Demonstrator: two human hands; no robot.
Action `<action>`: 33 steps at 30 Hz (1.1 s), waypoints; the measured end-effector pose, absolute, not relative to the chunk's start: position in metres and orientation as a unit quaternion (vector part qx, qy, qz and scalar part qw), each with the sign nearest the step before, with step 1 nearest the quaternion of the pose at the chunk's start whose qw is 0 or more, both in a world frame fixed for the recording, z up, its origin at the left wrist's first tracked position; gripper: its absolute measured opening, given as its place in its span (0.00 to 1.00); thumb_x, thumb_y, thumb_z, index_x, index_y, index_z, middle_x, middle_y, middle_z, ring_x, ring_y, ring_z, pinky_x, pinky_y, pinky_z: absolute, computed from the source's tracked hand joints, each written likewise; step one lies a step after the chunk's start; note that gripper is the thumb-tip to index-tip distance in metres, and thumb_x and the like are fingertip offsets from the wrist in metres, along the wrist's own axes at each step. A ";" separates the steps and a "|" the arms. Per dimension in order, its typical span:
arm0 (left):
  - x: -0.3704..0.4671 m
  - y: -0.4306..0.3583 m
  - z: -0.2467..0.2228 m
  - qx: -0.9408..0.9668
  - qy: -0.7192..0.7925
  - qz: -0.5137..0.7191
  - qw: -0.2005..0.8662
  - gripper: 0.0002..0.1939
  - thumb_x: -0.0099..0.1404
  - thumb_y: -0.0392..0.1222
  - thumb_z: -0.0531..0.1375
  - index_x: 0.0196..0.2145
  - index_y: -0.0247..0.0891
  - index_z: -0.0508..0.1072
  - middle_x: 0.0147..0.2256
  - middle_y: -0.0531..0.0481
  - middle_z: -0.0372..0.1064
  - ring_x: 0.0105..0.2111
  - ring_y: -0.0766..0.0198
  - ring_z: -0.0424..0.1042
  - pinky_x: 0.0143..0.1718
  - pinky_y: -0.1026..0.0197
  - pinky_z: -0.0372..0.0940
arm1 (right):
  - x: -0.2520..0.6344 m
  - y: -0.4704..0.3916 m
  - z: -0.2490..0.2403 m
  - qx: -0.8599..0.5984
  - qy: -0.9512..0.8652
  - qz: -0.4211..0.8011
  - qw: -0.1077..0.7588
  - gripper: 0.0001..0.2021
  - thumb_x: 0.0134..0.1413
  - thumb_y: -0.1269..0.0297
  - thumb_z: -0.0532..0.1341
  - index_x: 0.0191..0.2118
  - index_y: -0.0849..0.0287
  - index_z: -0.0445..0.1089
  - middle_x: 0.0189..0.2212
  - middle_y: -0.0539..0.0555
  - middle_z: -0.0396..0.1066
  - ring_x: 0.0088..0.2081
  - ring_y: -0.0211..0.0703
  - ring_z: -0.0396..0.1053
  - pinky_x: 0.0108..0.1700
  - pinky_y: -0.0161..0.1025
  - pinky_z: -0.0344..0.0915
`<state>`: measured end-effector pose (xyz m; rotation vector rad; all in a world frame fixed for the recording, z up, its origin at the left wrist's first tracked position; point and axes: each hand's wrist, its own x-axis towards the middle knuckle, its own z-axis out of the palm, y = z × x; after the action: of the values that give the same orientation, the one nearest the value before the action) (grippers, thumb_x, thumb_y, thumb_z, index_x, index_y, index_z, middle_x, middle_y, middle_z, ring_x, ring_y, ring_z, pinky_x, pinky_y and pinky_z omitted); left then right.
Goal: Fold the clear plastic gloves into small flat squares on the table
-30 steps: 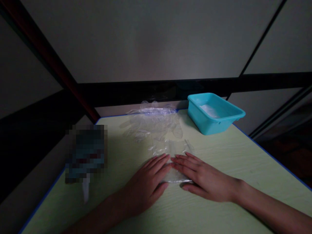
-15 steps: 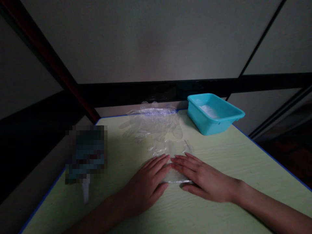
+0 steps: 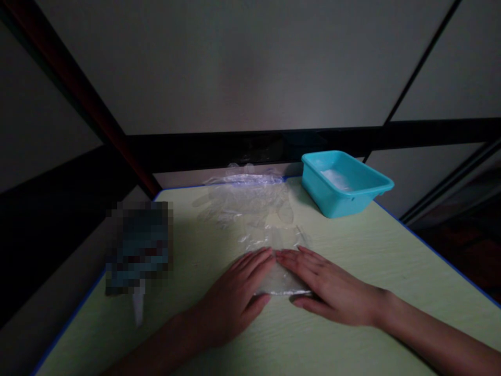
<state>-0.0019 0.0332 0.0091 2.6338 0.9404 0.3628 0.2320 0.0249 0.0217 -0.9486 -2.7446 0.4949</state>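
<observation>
A clear, thin plastic piece (image 3: 282, 281) lies flat on the pale green table (image 3: 395, 271), partly hidden under both hands. My left hand (image 3: 238, 297) rests on its left side, palm down, fingers stretched out and thumb apart. From the right, my right hand (image 3: 329, 287) lies flat on it in the same way, its fingertips close to those of the left. Neither hand grips anything. Behind the hands, a heap of crinkled clear plastic gloves (image 3: 250, 198) lies at the table's back edge.
A turquoise basket (image 3: 336, 203) with something whitish inside stands at the back right. At the left edge sits a pixelated dark teal object (image 3: 139, 245) with a white strip below it. Light panels rise behind the table.
The fingers of both hands have shifted slightly on the plastic and lie closer together at the tips. The rest looks the same.
</observation>
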 end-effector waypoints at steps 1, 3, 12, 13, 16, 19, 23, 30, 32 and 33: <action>-0.002 0.033 0.009 0.918 0.336 0.130 0.165 0.29 0.63 0.38 0.53 0.60 0.36 0.48 0.60 0.42 0.47 0.59 0.57 0.47 0.57 0.50 0.49 | 0.232 0.025 0.021 -0.319 -0.927 0.169 0.103 0.31 0.58 0.58 0.53 0.62 0.65 0.42 0.60 0.61 0.47 0.61 0.43 0.44 0.62 0.46 0.40; -0.003 0.033 0.008 0.914 0.344 0.130 0.168 0.30 0.63 0.37 0.53 0.60 0.36 0.47 0.61 0.42 0.45 0.59 0.57 0.46 0.57 0.50 0.50 | 0.233 0.025 0.021 -0.317 -0.926 0.171 0.112 0.31 0.57 0.57 0.53 0.62 0.65 0.42 0.60 0.62 0.46 0.61 0.44 0.44 0.61 0.46 0.41; -0.004 0.032 0.012 0.949 0.264 0.109 0.136 0.30 0.63 0.36 0.52 0.60 0.33 0.46 0.62 0.40 0.40 0.61 0.55 0.40 0.59 0.47 0.43 | 0.235 0.027 0.016 -0.341 -0.928 0.126 0.081 0.35 0.57 0.53 0.52 0.62 0.69 0.39 0.62 0.63 0.35 0.62 0.48 0.35 0.62 0.47 0.39; -0.004 0.032 0.014 0.953 0.248 0.102 0.139 0.30 0.63 0.37 0.52 0.60 0.33 0.46 0.62 0.41 0.40 0.61 0.56 0.40 0.59 0.48 0.42 | 0.235 0.027 0.015 -0.344 -0.928 0.123 0.074 0.35 0.57 0.52 0.51 0.62 0.70 0.39 0.62 0.64 0.34 0.62 0.48 0.34 0.62 0.46 0.39; -0.004 0.033 0.017 0.964 0.211 0.060 0.152 0.31 0.64 0.42 0.53 0.61 0.35 0.46 0.62 0.42 0.38 0.61 0.56 0.38 0.59 0.48 0.41 | 0.235 0.027 0.014 -0.352 -0.927 0.112 0.058 0.36 0.58 0.49 0.49 0.62 0.72 0.40 0.62 0.65 0.33 0.62 0.48 0.33 0.62 0.46 0.40; -0.003 0.034 0.019 0.965 0.201 0.037 0.166 0.32 0.64 0.49 0.53 0.61 0.36 0.46 0.62 0.42 0.37 0.61 0.54 0.37 0.59 0.48 0.40 | 0.236 0.027 0.013 -0.357 -0.928 0.098 0.047 0.37 0.58 0.47 0.47 0.62 0.73 0.40 0.62 0.65 0.32 0.62 0.48 0.31 0.62 0.46 0.40; -0.001 0.034 0.021 0.963 0.203 0.025 0.176 0.33 0.64 0.53 0.52 0.61 0.38 0.46 0.62 0.43 0.37 0.61 0.54 0.37 0.59 0.48 0.38 | 0.237 0.026 0.013 -0.361 -0.928 0.089 0.035 0.37 0.58 0.45 0.45 0.62 0.74 0.40 0.62 0.66 0.32 0.62 0.49 0.31 0.61 0.46 0.40; -0.001 0.035 0.024 0.965 0.204 0.007 0.164 0.32 0.63 0.54 0.53 0.61 0.43 0.47 0.63 0.44 0.34 0.61 0.53 0.35 0.59 0.46 0.37 | 0.238 0.026 0.014 -0.361 -0.927 0.098 0.038 0.38 0.58 0.45 0.45 0.62 0.71 0.38 0.62 0.65 0.31 0.62 0.50 0.31 0.61 0.48 0.39; -0.002 0.035 0.024 0.965 0.202 0.008 0.164 0.31 0.63 0.54 0.52 0.60 0.45 0.48 0.63 0.44 0.34 0.61 0.52 0.36 0.58 0.45 0.37 | 0.238 0.025 0.014 -0.362 -0.926 0.103 0.038 0.38 0.57 0.44 0.45 0.62 0.70 0.37 0.62 0.65 0.31 0.62 0.50 0.31 0.61 0.49 0.38; -0.002 0.035 0.024 0.965 0.202 0.009 0.164 0.31 0.63 0.55 0.52 0.60 0.45 0.49 0.63 0.44 0.34 0.61 0.51 0.36 0.58 0.45 0.38 | 0.239 0.025 0.014 -0.363 -0.925 0.104 0.037 0.38 0.57 0.44 0.45 0.62 0.70 0.37 0.62 0.65 0.31 0.62 0.50 0.31 0.61 0.49 0.38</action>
<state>-0.0020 0.0355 0.0244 2.7516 0.5757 0.0243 0.2387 0.0248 0.0136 -1.1135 -2.8412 0.3180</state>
